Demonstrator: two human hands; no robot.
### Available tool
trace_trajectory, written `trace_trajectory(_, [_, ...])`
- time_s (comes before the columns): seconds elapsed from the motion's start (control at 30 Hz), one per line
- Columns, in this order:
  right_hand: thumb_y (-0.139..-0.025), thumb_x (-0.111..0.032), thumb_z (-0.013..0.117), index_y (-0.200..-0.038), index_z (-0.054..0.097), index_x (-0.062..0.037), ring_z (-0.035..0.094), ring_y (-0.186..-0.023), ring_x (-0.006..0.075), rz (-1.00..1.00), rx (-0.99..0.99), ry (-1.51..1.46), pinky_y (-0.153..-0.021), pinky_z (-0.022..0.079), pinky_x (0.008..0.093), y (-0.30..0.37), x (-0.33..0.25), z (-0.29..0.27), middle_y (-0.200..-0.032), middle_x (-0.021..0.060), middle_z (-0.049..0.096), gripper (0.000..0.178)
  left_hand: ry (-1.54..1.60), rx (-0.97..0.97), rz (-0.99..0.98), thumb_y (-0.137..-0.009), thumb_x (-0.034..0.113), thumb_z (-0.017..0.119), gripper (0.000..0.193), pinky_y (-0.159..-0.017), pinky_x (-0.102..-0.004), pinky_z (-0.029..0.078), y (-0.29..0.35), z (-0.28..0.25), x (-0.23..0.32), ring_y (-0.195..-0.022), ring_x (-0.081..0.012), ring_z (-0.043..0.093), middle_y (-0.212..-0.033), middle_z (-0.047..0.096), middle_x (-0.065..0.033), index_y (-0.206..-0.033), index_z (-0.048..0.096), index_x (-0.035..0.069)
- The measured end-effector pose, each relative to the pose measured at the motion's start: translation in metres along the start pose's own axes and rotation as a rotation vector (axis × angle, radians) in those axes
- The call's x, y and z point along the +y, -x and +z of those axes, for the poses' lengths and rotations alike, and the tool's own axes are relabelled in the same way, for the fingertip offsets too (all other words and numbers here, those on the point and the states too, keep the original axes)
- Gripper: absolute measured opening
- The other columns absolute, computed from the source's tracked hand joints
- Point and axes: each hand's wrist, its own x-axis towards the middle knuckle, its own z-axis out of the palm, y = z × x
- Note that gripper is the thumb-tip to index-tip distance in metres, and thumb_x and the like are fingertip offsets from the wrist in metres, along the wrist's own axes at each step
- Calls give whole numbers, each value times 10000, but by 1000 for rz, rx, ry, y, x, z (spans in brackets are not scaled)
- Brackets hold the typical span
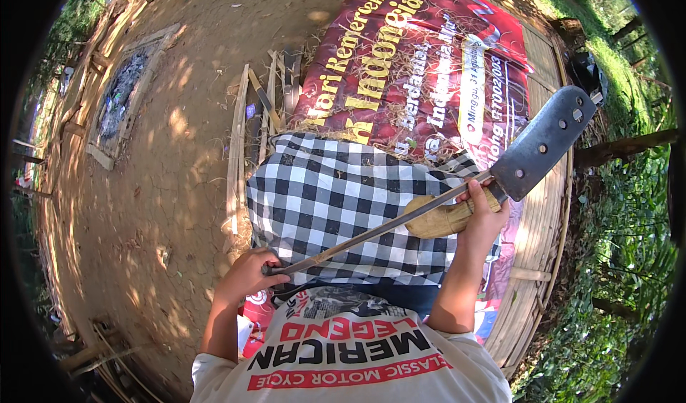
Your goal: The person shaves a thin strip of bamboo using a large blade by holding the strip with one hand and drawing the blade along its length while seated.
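My right hand [484, 219] is closed around the curved pale wooden handle [437, 221] of a cleaver. The broad dark blade [544, 144] has several round holes and points up and to the right. A long, thin, dark metal bar [371, 236] slants across my lap above the handle. Its lower end sits in the closed fingers of my left hand [254, 273]; the upper end meets my right fingers near the base of the blade. Whether the right fingers also grip the bar is hard to see. A black-and-white checked cloth [325, 188] covers my legs.
A red printed banner [343, 67], strewn with thin shavings, lies on a bamboo platform [532, 249]. Wooden strips [240, 146] and a dark blade-like piece [265, 100] lie left of it. Farther left, a wood-framed ash pit [127, 92] is set in bare earth [182, 167]. Green plants [622, 224] grow at right.
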Motion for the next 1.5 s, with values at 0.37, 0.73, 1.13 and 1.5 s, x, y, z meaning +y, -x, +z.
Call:
trace_trajectory(0.37, [-791, 75, 670, -969, 528, 9, 592, -582, 178, -29, 70, -41, -546, 501, 295, -17, -3, -19, -856, 193, 665, 237, -31, -93, 41, -786, 306, 757, 309, -575, -348, 428, 0, 1, 8, -614, -258, 576, -658, 607, -103, -768, 680, 8])
trace_trajectory(0.73, [-807, 4, 690, -924, 537, -2, 571, -551, 152, 67, -124, 72, -493, 481, 283, -36, -30, 8, -727, 95, 600, 194, 385, 63, -179, -894, 214, 681, 268, -466, -260, 309, 6, 2, -12, -542, -37, 369, -550, 428, 62, -763, 664, -18])
trace_trajectory(1.13, [-758, -44, 732, -834, 592, 37, 568, -524, 105, 169, -715, 679, -486, 446, 264, -40, -4, 21, -626, 52, 597, 179, -9, 481, -112, -880, 222, 677, 292, -459, -333, 363, -27, 37, -65, -436, -185, 408, -493, 457, -112, -713, 611, -9])
trace_trajectory(1.5, [-726, 6, 666, -867, 557, 55, 593, -537, 144, 358, -665, 683, -487, 473, 293, -38, 63, 37, -669, 88, 601, 184, -15, 507, -127, -893, 298, 648, 365, -469, -393, 389, -31, 47, -85, -468, -333, 519, -545, 515, -181, -694, 595, -3])
